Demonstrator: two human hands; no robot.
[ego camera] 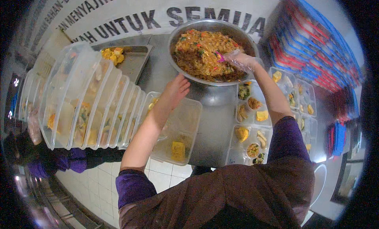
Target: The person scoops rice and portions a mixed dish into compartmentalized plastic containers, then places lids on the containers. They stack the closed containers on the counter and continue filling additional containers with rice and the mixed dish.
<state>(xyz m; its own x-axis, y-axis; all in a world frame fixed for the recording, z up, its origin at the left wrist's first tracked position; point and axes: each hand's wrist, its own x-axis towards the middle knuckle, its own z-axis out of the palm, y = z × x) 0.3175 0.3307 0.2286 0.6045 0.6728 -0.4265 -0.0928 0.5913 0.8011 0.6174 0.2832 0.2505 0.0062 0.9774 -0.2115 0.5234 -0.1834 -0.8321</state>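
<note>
A large steel bowl (213, 83) holds shredded food (204, 42) mixed with red and green bits, with a darker brown part at the near side. Inside it, my right hand (241, 61), in a clear plastic glove, grips a small magenta utensil (219, 57) whose working end is hard to make out. My left hand (177, 89) looks bare and is at the bowl's near left rim, fingers loosely apart; whether it touches the rim is unclear. Under my left forearm lies a clear plastic tub (189, 125) with a yellow piece (178, 151) in it.
Filled compartment trays (232, 146) lie at right on the steel table (211, 119). Behind them rise stacked blue and red lids (314, 48). Stacked translucent food containers (86, 101) fill the left, before a metal pan (133, 66) of yellow pieces. Another person's gloved hand (35, 128) is at far left.
</note>
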